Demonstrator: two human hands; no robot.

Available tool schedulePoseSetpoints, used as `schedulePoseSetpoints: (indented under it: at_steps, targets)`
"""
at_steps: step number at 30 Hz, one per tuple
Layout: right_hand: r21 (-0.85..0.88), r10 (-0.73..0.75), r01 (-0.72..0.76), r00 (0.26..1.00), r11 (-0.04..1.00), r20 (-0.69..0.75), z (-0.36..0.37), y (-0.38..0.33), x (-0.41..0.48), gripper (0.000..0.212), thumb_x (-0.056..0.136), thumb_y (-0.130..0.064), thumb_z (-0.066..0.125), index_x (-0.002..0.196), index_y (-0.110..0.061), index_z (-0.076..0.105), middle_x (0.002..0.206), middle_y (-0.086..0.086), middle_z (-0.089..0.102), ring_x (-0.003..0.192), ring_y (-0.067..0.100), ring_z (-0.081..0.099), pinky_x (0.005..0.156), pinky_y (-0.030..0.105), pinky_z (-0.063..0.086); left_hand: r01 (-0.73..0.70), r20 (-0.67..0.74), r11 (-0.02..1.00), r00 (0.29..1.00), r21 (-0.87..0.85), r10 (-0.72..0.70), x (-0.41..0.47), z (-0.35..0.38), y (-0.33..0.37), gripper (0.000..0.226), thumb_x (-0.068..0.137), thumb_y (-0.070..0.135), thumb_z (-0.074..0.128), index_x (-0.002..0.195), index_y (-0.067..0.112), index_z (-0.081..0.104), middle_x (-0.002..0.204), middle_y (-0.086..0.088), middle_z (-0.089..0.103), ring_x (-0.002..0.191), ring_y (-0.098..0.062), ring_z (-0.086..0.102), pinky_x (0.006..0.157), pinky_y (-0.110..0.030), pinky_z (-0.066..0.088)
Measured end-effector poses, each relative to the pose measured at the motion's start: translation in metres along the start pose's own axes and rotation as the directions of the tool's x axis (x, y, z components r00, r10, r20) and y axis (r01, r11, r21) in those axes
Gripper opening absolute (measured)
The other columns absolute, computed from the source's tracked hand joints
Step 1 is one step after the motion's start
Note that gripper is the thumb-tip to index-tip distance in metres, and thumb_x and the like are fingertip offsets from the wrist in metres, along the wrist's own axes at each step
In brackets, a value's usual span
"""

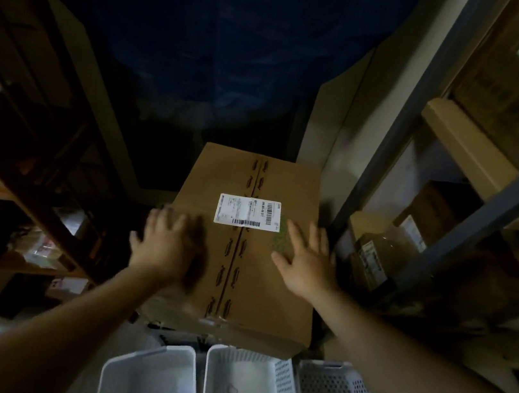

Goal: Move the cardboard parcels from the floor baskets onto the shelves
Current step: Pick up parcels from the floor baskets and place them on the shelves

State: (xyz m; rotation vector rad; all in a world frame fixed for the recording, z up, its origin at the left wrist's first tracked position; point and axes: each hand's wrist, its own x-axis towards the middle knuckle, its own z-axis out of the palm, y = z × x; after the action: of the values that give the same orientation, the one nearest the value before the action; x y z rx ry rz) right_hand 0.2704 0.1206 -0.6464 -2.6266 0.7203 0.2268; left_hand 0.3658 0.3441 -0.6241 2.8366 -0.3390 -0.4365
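Now, cardboard parcel [241, 261]: taped, white shipping label [248, 212] on top.
Left hand [164, 246]: fingers spread, flat on parcel, blurred.
Right hand [304, 267]: fingers spread, flat on parcel.

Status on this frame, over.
Left hand, right hand open, flat on large brown cardboard parcel. White perforated plastic baskets just below. No obstruction seen.

White barcode label [248, 212] on the parcel [253, 296] — print too small to read; basket [225, 371] handwriting illegible.
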Motion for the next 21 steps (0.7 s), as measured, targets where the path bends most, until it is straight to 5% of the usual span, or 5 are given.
schedulePoseSetpoints:
  at_steps: [5, 10, 15, 18, 21]
  targets:
    - [-0.318, -0.240, 0.292, 0.952, 0.902, 0.192, -0.017, -0.009, 0.028, 0.077, 0.090, -0.074, 0.025, 0.151, -0.044, -0.011, 0.160, -0.004, -0.024, 0.145, 0.021, -0.027, 0.117, 0.051, -0.014, -0.272, 0.140, 0.936, 0.959, 0.224, 0.246, -0.042, 0.044, 0.031, 0.098, 0.069, 0.090, 0.006, 0.150, 0.038, -0.012, 0.159, 0.001, -0.018, 0.144, -0.030, -0.023, 0.108, -0.067, -0.012]
    - [-0.361, -0.154, 0.210, 0.972, 0.909, 0.179, -0.004, -0.002, 0.025, 0.079, 0.088, -0.077, 0.016, 0.152, -0.041, -0.013, 0.162, -0.001, -0.020, 0.147, 0.022, -0.021, 0.118, 0.050, -0.013, -0.370, 0.139, 0.874, 0.929, 0.316, 0.343, -0.014, 0.046, 0.013, 0.099, 0.062, 0.090, -0.005, 0.148, 0.042, -0.016, 0.151, 0.009, -0.028, 0.144, -0.025, -0.024, 0.110, -0.063, -0.014]
    - [-0.390, -0.124, 0.190, 0.974, 0.901, 0.188, -0.002, -0.009, -0.005, 0.088, 0.084, -0.082, 0.014, 0.153, -0.035, -0.013, 0.162, 0.007, -0.016, 0.149, 0.030, -0.013, 0.117, 0.052, -0.005, -0.590, 0.319, 0.724, 0.805, 0.356, 0.500, 0.034, 0.015, -0.017, 0.098, 0.048, 0.089, -0.027, 0.138, 0.051, -0.024, 0.154, 0.009, -0.027, 0.144, -0.022, -0.024, 0.108, -0.058, -0.019]
    - [-0.401, -0.166, 0.221, 0.972, 0.889, 0.169, 0.006, -0.018, -0.021, 0.084, 0.088, -0.078, 0.018, 0.155, -0.031, -0.004, 0.163, 0.010, -0.004, 0.148, 0.034, -0.001, 0.116, 0.050, 0.003, -0.577, 0.406, 0.736, 0.804, 0.353, 0.436, 0.055, -0.005, -0.029, 0.090, 0.055, 0.088, -0.023, 0.138, 0.054, -0.021, 0.156, 0.009, -0.027, 0.144, -0.020, -0.025, 0.110, -0.056, -0.018]
    - [-0.405, -0.291, 0.305, 0.952, 0.862, 0.098, -0.005, -0.027, -0.007, 0.069, 0.094, -0.066, 0.024, 0.152, -0.028, 0.021, 0.154, 0.012, 0.026, 0.137, 0.032, 0.024, 0.110, 0.047, 0.021, -0.414, 0.324, 0.838, 0.896, 0.355, 0.305, 0.041, -0.009, -0.017, 0.060, 0.093, 0.065, 0.012, 0.147, 0.048, -0.009, 0.160, 0.003, -0.018, 0.146, -0.025, -0.020, 0.113, -0.061, -0.010]
